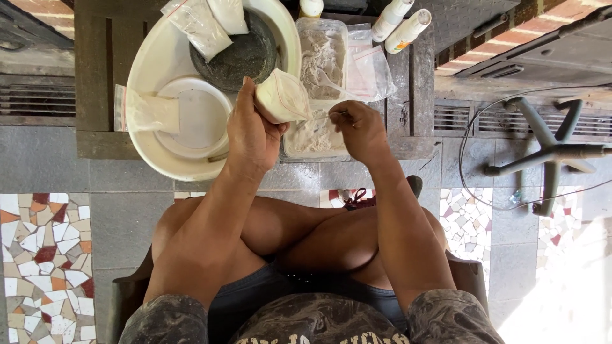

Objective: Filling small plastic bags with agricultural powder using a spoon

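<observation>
Two hands work over a low wooden worktop (95,95), seen from the head camera looking straight down. The left hand (252,130) is wrapped around a small clear bag of white powder (282,97) and holds it up, just above the near edge of a clear plastic tub (315,137). The fingers are closed on the bag. The right hand (360,130) is just beside it, with its fingers pinched together on a thin little tool (331,116). The tool is too small to tell what it is. It points toward the bag.

The tub has more white powder in it. Another clear tub (322,54) of powder sits right behind it. Some empty little clear bags (373,70) lie beside that one.

On the left is a big cream basin (153,60). Inside it sit a dark stone bowl (245,57) and a white round lid (201,118). Two filled bags (204,22) rest on the stone bowl. One more filled bag (146,113) lies across the rim of the basin.

Three white bottles (401,22) stand at the far edge of the worktop.

The person sits with crossed bare legs (299,236). The floor (44,255) has little bits of tile in many colours. A chair base (548,150) stands on the right, well apart from the hands.
</observation>
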